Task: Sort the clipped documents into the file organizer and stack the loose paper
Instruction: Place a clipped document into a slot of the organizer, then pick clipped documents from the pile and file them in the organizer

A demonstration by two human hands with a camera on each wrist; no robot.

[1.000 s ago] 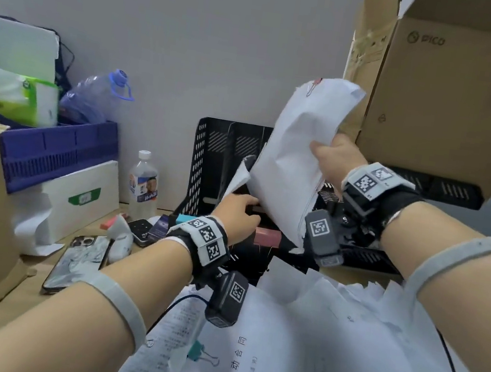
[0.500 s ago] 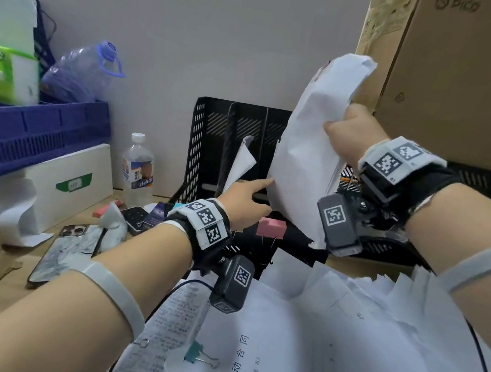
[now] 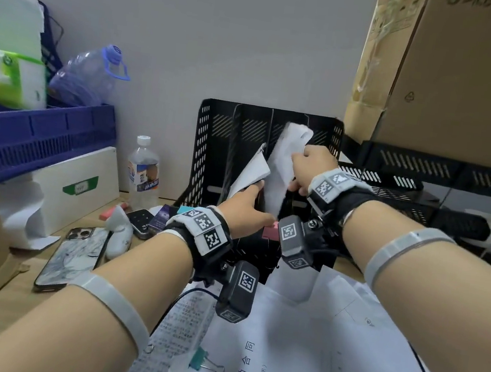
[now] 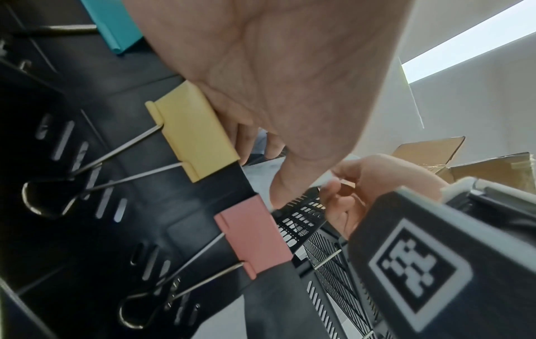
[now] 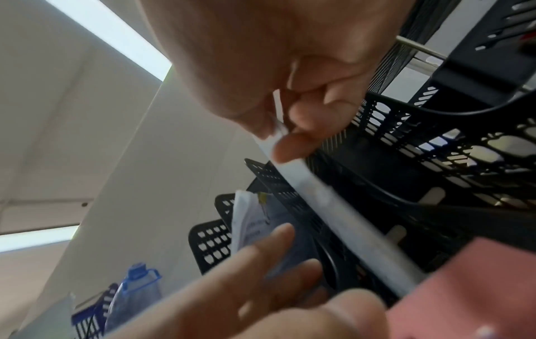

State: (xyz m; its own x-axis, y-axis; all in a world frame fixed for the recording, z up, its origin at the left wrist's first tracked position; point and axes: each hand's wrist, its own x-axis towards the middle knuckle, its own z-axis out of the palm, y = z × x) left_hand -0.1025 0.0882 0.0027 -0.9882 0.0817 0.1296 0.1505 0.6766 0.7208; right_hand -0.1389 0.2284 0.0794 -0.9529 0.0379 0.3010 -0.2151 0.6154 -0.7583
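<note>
Nearest to us, loose paper [image 3: 324, 354] covers the bench's front edge; it is light and limp. Farther, our right hand [image 3: 309, 169] pinches the clipped document [image 3: 281, 172] by its upper edge, half inside the file organizer [image 3: 210, 136]. We judge it floppy, so a hold near the stiffer clipped edge is best. Our left hand [image 3: 244, 204], fingers straight, presses aside another document [image 3: 251, 171] already filed. Only the left wrist view shows the yellow clip [image 4: 192, 130] and pink clip [image 4: 252, 236] on the organizer's front.

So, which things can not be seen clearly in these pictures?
- Bottom of the document the right hand holds: head view, hidden inside the file organizer.
- Left hand fingertips: head view, behind the second document.
- Print on that document: right wrist view, blurred.
</note>
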